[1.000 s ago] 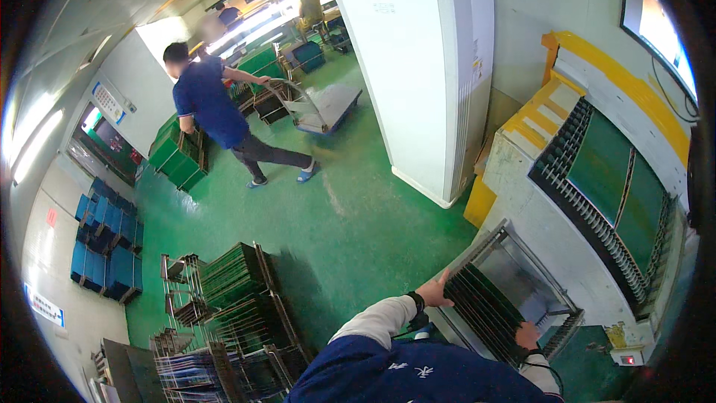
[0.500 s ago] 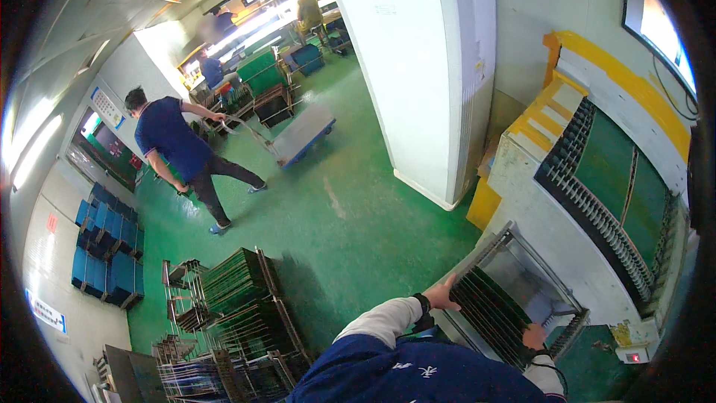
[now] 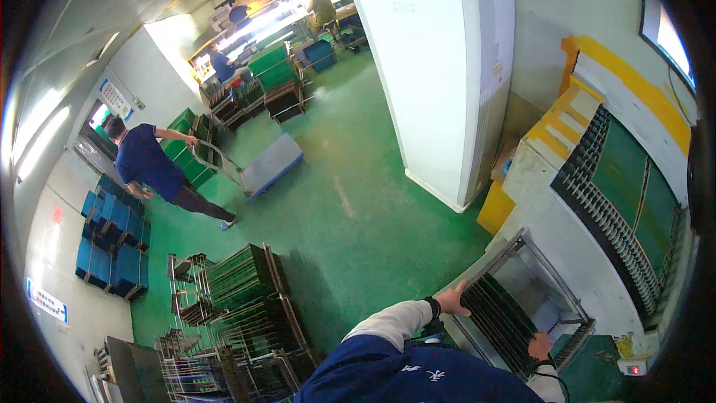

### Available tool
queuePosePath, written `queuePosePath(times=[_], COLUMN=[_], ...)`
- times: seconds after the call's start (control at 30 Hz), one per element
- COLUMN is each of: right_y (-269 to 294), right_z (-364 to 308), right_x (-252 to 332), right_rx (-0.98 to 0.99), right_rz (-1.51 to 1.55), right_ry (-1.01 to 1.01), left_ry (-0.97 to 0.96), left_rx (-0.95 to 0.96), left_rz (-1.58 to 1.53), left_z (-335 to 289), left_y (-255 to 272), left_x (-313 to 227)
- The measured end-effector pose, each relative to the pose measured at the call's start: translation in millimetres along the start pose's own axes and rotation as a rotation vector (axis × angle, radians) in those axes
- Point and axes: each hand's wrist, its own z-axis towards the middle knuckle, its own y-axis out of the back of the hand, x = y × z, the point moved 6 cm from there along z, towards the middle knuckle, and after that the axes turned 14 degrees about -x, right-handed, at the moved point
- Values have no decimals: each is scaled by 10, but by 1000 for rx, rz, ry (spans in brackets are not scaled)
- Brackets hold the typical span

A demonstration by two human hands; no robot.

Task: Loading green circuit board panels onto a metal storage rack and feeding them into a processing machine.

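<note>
A row of dark green, thin flat panels point(image 3: 501, 321) stands side by side in a metal-framed rack point(image 3: 556, 272) at the lower right. My left hand point(image 3: 453, 300) grips the far left end of the row, thumb and fingers at the panel edges. At the other end of the row, my right hand point(image 3: 540, 346) holds the near right edge, its fingers partly hidden. Both hands are closed on the panels, inside the rack's frame.
Racks of similar panels point(image 3: 239, 283) stand at the lower left. A person point(image 3: 153, 168) pulls a flat cart point(image 3: 272, 166) across the green floor. A tall white cabinet point(image 3: 432, 82) and a conveyor machine with rollers point(image 3: 634, 186) stand right. Blue crates point(image 3: 112, 242) are stacked by the left wall.
The person with the cart has moved left, the cart trailing along. My view has shifted slightly; both my hands stay on the panels in the rack.
</note>
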Motion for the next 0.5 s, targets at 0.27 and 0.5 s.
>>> queuePosePath(times=[0.27, 0.5], right_y=[-250, 274], right_z=[-1, -40], right_x=[-513, 230], right_rx=[-168, 276], right_rz=[84, -12], right_ry=[233, -83], left_ry=[-115, 8], left_rx=[-71, -21], left_rz=[-95, -65], left_z=[219, 104], left_y=[-218, -136], left_x=[72, 172])
